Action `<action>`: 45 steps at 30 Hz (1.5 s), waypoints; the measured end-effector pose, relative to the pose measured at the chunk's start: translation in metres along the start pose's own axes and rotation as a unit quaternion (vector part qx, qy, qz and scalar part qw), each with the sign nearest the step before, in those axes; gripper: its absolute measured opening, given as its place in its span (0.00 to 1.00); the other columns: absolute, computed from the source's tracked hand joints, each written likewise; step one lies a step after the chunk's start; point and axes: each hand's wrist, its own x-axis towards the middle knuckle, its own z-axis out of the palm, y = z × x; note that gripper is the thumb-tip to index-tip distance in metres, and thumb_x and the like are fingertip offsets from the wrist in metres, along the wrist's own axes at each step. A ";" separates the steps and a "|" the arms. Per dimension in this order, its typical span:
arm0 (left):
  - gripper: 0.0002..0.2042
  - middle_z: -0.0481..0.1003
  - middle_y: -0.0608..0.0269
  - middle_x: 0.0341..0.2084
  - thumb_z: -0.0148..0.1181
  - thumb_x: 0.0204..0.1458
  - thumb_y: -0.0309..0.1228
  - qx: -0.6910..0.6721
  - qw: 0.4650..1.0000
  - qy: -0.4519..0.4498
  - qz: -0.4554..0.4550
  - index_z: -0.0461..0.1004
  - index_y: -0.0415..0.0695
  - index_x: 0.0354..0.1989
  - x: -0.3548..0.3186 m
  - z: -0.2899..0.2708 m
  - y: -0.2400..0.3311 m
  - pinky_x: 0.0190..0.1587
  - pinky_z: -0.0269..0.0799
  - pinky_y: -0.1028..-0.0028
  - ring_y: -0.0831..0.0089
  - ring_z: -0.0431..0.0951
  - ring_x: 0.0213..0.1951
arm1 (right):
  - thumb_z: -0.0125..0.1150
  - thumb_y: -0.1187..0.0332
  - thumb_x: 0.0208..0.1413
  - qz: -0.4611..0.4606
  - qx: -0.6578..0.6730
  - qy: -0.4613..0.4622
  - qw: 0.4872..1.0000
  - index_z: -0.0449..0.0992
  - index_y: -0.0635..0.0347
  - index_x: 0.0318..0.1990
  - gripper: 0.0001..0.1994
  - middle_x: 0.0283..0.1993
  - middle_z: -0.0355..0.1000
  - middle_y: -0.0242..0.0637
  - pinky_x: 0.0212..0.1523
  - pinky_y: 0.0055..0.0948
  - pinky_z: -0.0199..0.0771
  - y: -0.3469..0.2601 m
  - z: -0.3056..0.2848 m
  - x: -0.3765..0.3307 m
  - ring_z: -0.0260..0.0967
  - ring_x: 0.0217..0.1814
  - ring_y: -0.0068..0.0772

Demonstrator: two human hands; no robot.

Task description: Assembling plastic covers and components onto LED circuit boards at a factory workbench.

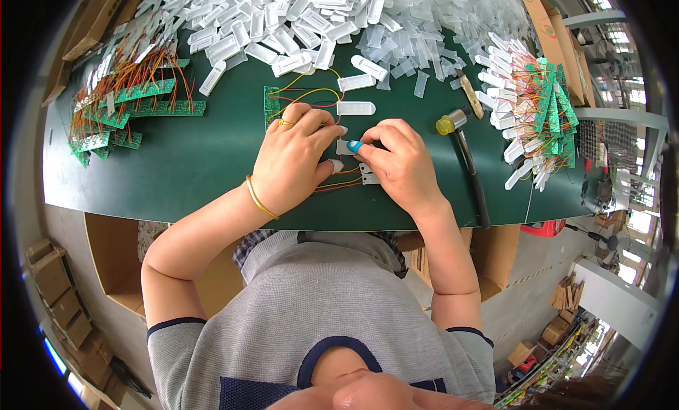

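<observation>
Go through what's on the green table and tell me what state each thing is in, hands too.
left hand: pressing down on a small white cover
right hand: pinching the same cover, blue fingertip cap on
hammer: lying flat, untouched
white housings pile: loose heap
wired green boards: stacked at left

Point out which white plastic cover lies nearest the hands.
The lone white cover just above the left hand, beside the yellow wires; the others sit farther up in the heap.

Left hand [293, 159] and right hand [396, 162] — fingers curled, palms down — nearly touching.
</observation>
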 end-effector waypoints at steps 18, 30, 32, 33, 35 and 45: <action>0.28 0.77 0.65 0.57 0.81 0.44 0.32 -0.007 1.000 -0.013 0.010 0.84 0.47 0.57 0.000 -0.001 -0.005 0.67 0.71 0.54 0.56 0.71 0.64 | 0.69 0.69 0.69 0.213 -0.299 0.088 0.926 0.80 0.63 0.54 0.11 0.46 0.77 0.42 0.49 0.48 0.81 0.064 -0.047 -0.090 0.78 0.47 0.50; 0.28 0.78 0.65 0.57 0.81 0.43 0.31 -0.009 1.000 0.001 0.021 0.84 0.47 0.56 0.001 0.000 -0.007 0.67 0.71 0.55 0.55 0.72 0.64 | 0.72 0.78 0.60 0.096 -0.032 0.053 0.994 0.83 0.62 0.54 0.15 0.42 0.80 0.39 0.34 0.38 0.79 -0.044 -0.012 -0.035 0.77 0.37 0.42; 0.28 0.78 0.65 0.57 0.81 0.42 0.31 0.000 1.000 0.006 0.029 0.84 0.47 0.57 0.000 0.001 -0.009 0.67 0.71 0.55 0.55 0.72 0.65 | 0.72 0.78 0.60 0.103 -0.066 0.088 0.989 0.83 0.62 0.54 0.15 0.41 0.80 0.38 0.35 0.39 0.79 -0.045 -0.024 -0.037 0.77 0.36 0.42; 0.28 0.78 0.65 0.57 0.81 0.42 0.31 -0.001 1.000 0.005 0.030 0.84 0.47 0.57 0.000 0.000 -0.009 0.67 0.71 0.55 0.55 0.72 0.65 | 0.72 0.79 0.61 0.112 -0.056 0.134 0.983 0.83 0.63 0.55 0.15 0.41 0.80 0.39 0.35 0.40 0.78 -0.047 -0.028 -0.036 0.77 0.36 0.43; 0.28 0.78 0.65 0.57 0.81 0.42 0.31 -0.009 1.000 -0.004 0.018 0.84 0.47 0.57 -0.001 -0.002 -0.008 0.67 0.71 0.55 0.54 0.72 0.65 | 0.72 0.79 0.61 0.119 -0.054 0.146 0.981 0.84 0.62 0.53 0.14 0.40 0.80 0.39 0.35 0.40 0.78 -0.045 -0.026 -0.047 0.77 0.36 0.43; 0.25 0.78 0.64 0.54 0.78 0.44 0.30 -0.012 0.999 -0.009 0.032 0.86 0.47 0.54 -0.009 -0.019 -0.034 0.67 0.70 0.54 0.55 0.73 0.63 | 0.77 0.73 0.59 0.149 -0.175 0.144 0.963 0.86 0.61 0.47 0.11 0.44 0.83 0.39 0.48 0.43 0.81 0.029 -0.035 -0.037 0.79 0.47 0.46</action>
